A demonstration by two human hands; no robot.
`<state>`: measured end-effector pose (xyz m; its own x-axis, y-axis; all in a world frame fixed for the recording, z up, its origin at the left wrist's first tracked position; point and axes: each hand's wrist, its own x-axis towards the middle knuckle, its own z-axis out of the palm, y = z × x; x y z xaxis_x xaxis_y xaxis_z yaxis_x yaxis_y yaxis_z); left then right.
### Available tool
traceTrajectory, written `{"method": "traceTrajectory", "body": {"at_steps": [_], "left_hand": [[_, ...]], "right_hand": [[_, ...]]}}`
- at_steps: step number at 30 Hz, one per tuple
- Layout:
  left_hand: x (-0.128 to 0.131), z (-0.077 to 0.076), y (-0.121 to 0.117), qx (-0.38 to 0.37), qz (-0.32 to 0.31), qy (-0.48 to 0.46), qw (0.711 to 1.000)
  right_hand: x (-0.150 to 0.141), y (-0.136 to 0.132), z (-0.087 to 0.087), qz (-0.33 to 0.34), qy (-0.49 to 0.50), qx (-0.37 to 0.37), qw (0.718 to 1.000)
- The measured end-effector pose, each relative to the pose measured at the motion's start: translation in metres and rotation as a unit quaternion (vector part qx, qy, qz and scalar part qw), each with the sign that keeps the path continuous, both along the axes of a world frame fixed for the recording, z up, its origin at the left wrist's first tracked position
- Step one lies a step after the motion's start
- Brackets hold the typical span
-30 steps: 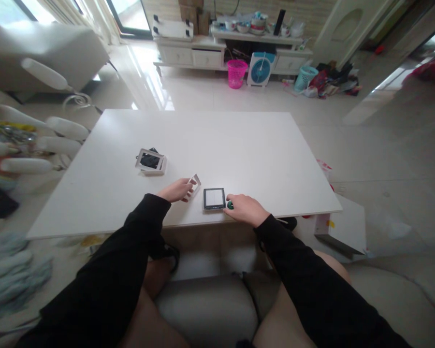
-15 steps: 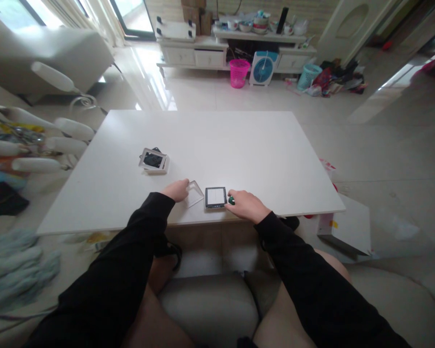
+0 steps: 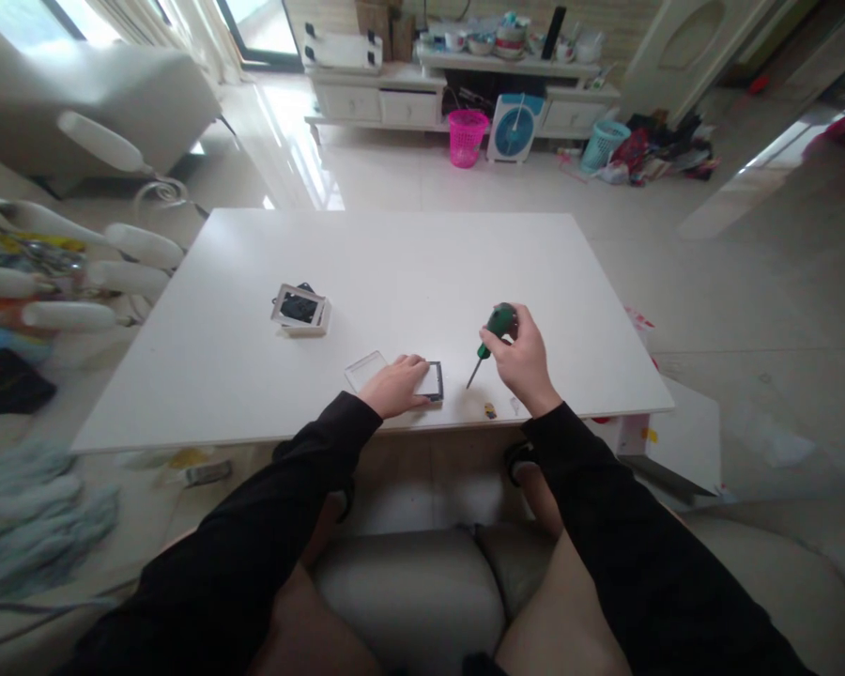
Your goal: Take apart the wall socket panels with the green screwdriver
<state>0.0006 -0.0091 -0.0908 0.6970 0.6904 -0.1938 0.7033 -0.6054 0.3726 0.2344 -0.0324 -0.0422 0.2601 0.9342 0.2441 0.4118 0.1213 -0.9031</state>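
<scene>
A green-handled screwdriver [image 3: 498,324] is gripped in my right hand [image 3: 527,361], its thin shaft slanting down to the left, tip close to the tabletop. My left hand [image 3: 396,385] lies across a flat, square panel with a dark frame [image 3: 438,380] and a pale face, thumb by the near edge and fingers towards the far edge. The hand covers the panel's left part. Just left of it is a clear plastic cover [image 3: 362,367], partly behind my left hand. A small yellow-and-black piece [image 3: 490,410] and a small clear piece [image 3: 514,405] lie near the front edge.
Farther left on the white table [image 3: 408,263] stands a pale open box [image 3: 306,329] with dark parts and a frame on top. Beyond the table are a pink basket [image 3: 467,139], a blue-and-white fan [image 3: 515,129] and a low cabinet [image 3: 348,103]. A sofa seat [image 3: 401,591] is below me.
My left hand has let go of the clear cover and moved right onto the dark-framed panel. The right hand has moved up and right, away from the panel, with the screwdriver.
</scene>
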Motion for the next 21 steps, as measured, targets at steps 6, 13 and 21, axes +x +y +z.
{"method": "traceTrajectory", "body": {"at_steps": [6,13,21], "left_hand": [[-0.006,0.007,-0.001,0.005,0.025,0.04,0.999],[-0.011,0.006,-0.001,0.008,0.014,0.03,0.999],[-0.006,0.01,-0.003,0.007,0.042,0.04,0.998]], "right_hand": [[-0.01,-0.002,-0.012,-0.022,0.132,0.011,0.991],[-0.026,-0.008,-0.022,-0.015,0.145,-0.007,0.989],[-0.027,-0.008,-0.027,-0.026,0.114,-0.006,0.993]]}}
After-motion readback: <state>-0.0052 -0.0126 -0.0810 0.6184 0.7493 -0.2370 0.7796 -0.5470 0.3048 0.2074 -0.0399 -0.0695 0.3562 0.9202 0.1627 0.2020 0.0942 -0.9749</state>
